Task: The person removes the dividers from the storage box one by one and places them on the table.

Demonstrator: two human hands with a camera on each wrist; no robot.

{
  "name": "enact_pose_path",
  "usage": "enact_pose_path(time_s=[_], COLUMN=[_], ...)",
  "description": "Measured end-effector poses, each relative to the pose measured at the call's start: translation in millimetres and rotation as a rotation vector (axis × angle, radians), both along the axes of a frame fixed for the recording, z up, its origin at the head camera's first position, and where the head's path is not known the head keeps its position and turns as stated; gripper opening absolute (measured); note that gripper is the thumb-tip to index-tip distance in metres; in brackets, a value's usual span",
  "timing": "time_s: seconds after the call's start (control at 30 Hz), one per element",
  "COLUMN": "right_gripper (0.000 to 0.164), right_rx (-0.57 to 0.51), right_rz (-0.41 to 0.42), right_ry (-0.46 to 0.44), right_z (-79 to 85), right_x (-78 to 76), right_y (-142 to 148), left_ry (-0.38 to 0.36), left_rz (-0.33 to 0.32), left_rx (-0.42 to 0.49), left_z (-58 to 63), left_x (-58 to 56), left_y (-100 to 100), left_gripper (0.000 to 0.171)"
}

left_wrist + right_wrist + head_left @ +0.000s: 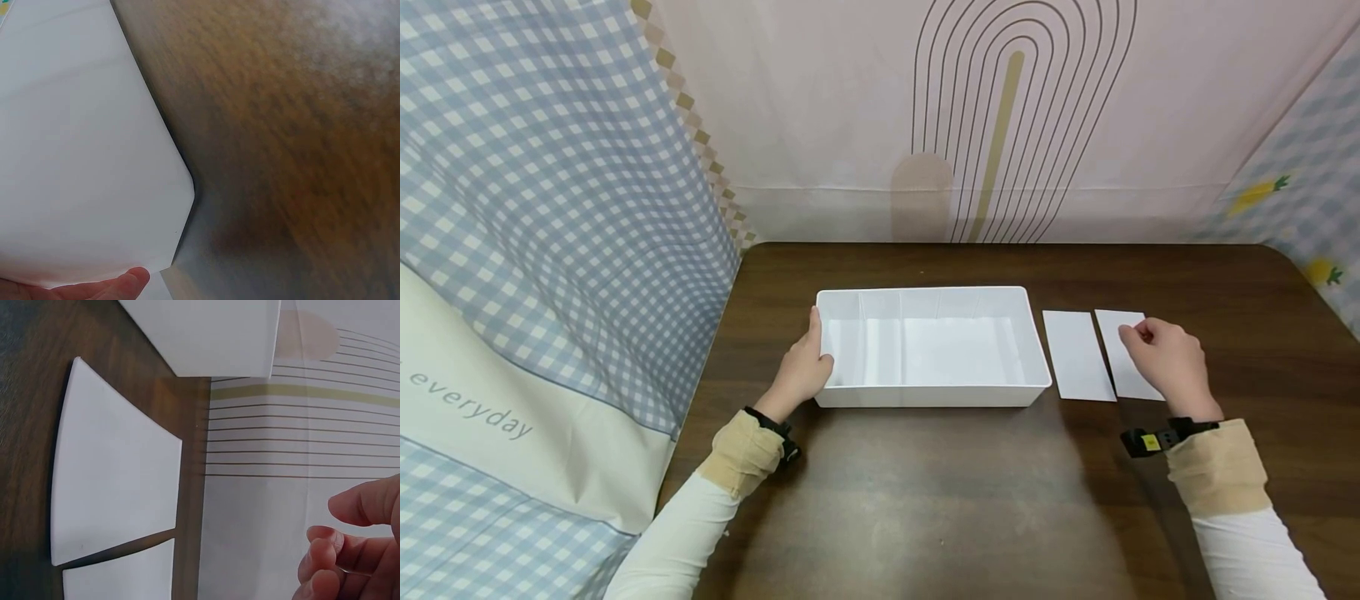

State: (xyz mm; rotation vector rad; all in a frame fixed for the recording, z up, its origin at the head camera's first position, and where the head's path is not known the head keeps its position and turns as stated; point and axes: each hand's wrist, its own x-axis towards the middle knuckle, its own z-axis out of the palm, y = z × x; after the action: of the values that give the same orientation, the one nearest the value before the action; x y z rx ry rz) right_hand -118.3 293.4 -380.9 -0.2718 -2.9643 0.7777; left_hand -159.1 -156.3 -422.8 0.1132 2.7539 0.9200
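Over the right panel (1120,362), the right hand (1172,362) hangs with fingers loosely bent, a small gap between thumb and fingertips and nothing in it. That white panel lies flat on the dark table (910,500), so fingertips landing too shallow could merely skate it along. The left panel (1078,356) lies just beside it across a thin slit; a sideways nudge could knock the edges together, or a careless grasp could catch both. Farther left, the left hand (801,362) touches the left end of the white tray (932,397), index finger stretched along the wall, thumb by the near corner; whether it pinches the wall I cannot tell. The tray's right end sits just beside the left panel, so too firm a push there could drive it into that panel.
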Motion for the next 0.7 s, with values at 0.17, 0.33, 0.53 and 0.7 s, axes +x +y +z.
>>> enact_pose_path(time_s=[0.17, 0.33, 0.53, 0.7], right_gripper=[0.041, 0.040, 0.040, 0.037], right_rx=[-0.010, -0.009, -0.002, 0.005], right_rz=[0.009, 0.020, 0.040, 0.060], right_ry=[0.017, 0.036, 0.042, 0.055], right_z=[3.6, 6.2, 5.8, 3.3], right_x=[1.8, 2.5, 1.1, -1.1], right_y=[-5.3, -9.8, -15.0, -20.5], left_ry=[0.003, 0.002, 0.001, 0.005], left_rz=[0.003, 0.002, 0.002, 0.006], left_rx=[-0.002, -0.003, -0.001, 0.000], left_z=[0.2, 0.5, 0.7, 0.1], left_x=[0.2, 0.4, 0.9, 0.7], left_y=[0.3, 0.4, 0.6, 0.9], left_gripper=[0.076, 0.076, 0.076, 0.077])
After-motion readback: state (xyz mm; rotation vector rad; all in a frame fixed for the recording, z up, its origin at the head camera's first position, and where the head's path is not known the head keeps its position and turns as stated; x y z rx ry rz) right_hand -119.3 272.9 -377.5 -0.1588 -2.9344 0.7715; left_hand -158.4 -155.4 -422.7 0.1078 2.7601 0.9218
